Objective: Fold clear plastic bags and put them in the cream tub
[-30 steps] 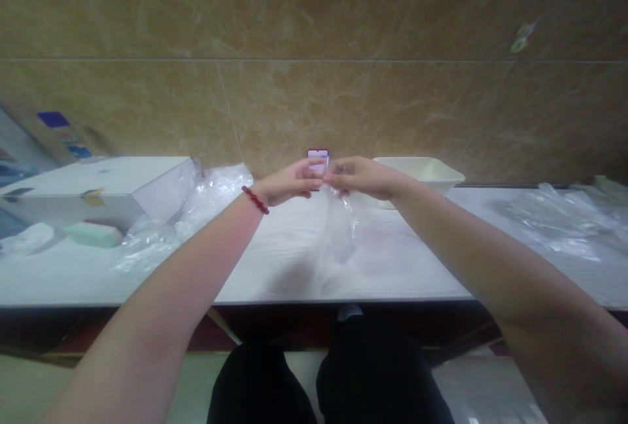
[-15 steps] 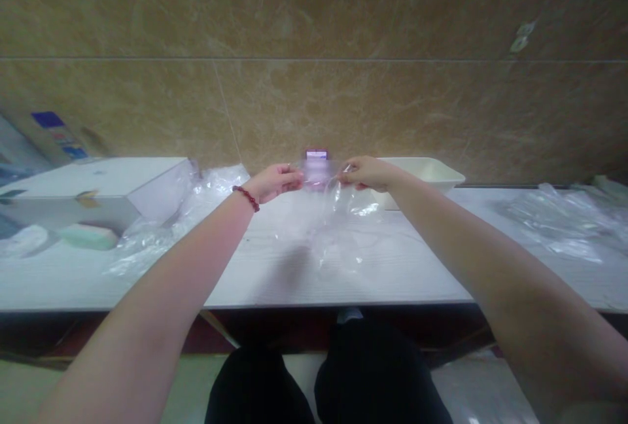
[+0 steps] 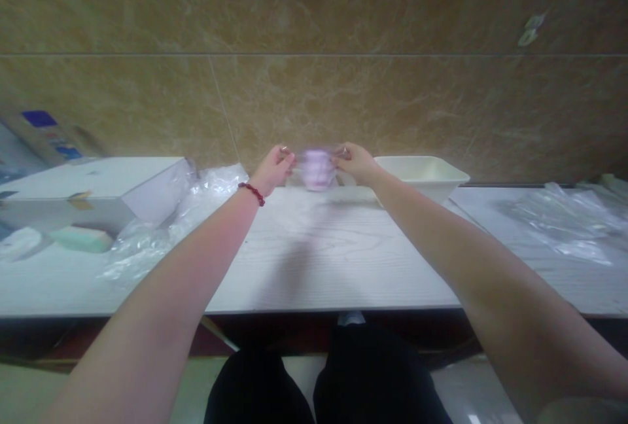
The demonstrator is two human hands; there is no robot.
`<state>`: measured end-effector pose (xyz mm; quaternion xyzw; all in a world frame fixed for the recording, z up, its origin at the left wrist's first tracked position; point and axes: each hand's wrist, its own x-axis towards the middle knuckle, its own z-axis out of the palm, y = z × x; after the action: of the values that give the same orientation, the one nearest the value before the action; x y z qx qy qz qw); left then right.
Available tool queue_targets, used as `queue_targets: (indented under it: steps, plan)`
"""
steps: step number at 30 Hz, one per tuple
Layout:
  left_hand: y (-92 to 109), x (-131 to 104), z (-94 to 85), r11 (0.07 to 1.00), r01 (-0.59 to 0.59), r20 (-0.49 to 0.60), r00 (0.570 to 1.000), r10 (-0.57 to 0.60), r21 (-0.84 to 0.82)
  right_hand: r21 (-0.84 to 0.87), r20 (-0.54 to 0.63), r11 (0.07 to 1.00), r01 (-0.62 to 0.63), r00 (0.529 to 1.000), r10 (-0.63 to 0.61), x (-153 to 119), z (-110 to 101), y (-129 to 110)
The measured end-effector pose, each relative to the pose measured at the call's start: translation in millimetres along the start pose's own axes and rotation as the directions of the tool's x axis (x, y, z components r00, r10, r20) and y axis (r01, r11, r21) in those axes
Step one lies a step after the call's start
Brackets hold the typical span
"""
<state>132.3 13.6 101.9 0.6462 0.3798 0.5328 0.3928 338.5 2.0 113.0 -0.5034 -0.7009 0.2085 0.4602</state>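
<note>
A pale purple object (image 3: 316,170), blurred, stands at the back of the table between my hands; its kind cannot be made out. Just left of it, my left hand (image 3: 275,169), with a dark red bead bracelet (image 3: 252,193) at the wrist, is closed with thumb and fingers pinched. On the other side my right hand (image 3: 356,163) pinches too, its fingertips close to the purple object. A thin clear plastic bag (image 3: 346,178) is stretched between both hands around the object, faint and smeared by motion.
Behind my right forearm is a cream plastic basin (image 3: 422,165). Flat clear bags (image 3: 569,218) lie at the right. At the left are a white box (image 3: 93,182), crumpled clear plastic (image 3: 161,234) and a pale green block (image 3: 82,239). A tiled wall (image 3: 314,103) rises behind the table (image 3: 314,273).
The clear bag hung down over the table in front of my hands; now it is up around the purple object. Both hands moved slightly up and away, and the left a little left.
</note>
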Motion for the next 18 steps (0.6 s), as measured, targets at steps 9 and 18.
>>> queue_targets:
  steps: [9,18]
  plan:
    - [-24.4,-43.2,-16.4,0.782,-0.377,0.134,0.923,0.36,0.496,-0.207,0.026,0.924,0.321,0.946,-0.322,-44.6,8.7,20.3]
    - [-80.2,-96.4,-8.5,0.602,-0.479,0.483,0.859,0.171,0.638,-0.186,0.373,0.947,0.262,0.91,-0.179,-112.6,40.2,80.3]
